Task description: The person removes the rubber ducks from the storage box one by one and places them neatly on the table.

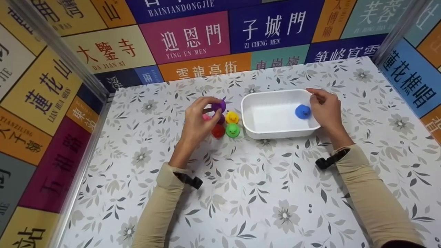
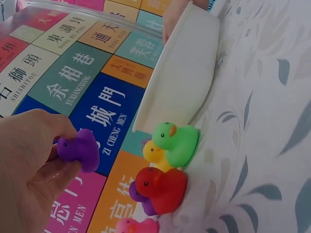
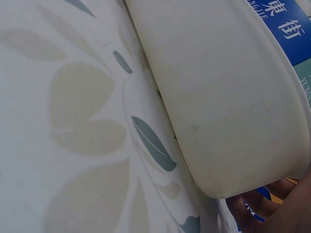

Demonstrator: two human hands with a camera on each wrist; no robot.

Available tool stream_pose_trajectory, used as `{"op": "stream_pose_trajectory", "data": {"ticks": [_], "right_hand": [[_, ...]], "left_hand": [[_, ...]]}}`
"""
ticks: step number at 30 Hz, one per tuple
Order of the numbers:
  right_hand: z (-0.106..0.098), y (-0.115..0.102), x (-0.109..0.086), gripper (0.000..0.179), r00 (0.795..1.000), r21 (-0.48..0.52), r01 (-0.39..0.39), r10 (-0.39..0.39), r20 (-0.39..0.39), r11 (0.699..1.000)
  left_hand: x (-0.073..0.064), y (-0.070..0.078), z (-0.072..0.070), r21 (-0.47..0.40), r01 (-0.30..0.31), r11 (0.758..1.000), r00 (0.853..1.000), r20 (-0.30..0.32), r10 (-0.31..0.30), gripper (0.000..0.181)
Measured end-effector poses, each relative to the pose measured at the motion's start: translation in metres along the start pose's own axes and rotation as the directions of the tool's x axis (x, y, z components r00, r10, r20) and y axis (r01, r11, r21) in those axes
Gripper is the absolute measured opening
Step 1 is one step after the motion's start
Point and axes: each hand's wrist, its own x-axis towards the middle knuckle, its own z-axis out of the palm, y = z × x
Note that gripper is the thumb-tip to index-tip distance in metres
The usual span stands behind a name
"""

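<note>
My left hand [image 1: 198, 119] pinches a purple rubber duck [image 2: 83, 150] between thumb and fingers, above a cluster of other rubber ducks. In that cluster are a yellow duck [image 1: 232, 117], a green duck [image 1: 233, 130], a red duck [image 1: 218, 131], another purple duck [image 2: 144, 198] and a pink duck [image 2: 137, 225], partly hidden by the hand in the head view. To their right stands a white plastic tub [image 1: 265, 132] with a blue duck [image 1: 303, 112] lying inside, near its right end. My right hand [image 1: 326, 108] grips the tub's right end at the rim.
A floral-patterned cloth [image 1: 241, 193] covers the table. Panels with coloured blocks of lettering stand along the back [image 1: 186, 38] and both sides. Small black devices are strapped to both wrists over beige sleeves [image 1: 160, 206].
</note>
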Motion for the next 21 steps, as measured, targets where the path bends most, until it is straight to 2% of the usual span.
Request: {"op": "stream_pose_trajectory", "data": {"ticks": [6, 11, 21], "right_hand": [[0.0, 0.001, 0.0, 0.039, 1.0, -0.007, -0.013, 0.013, 0.006, 1.0], [0.0, 0.002, 0.0, 0.039, 1.0, -0.005, -0.005, 0.005, 0.004, 1.0], [0.0, 0.001, 0.0, 0.039, 1.0, 0.003, -0.012, 0.012, 0.006, 1.0]], "left_hand": [[-0.003, -0.006, -0.007, 0.016, -0.027, 0.999, 0.999, -0.017, 0.028, 0.022], [-0.009, -0.012, -0.014, -0.005, -0.04, 0.999, 0.999, -0.02, 0.04, 0.023], [-0.022, -0.021, -0.026, 0.039, 0.003, 0.999, 1.0, 0.026, -0.004, 0.026]]}}
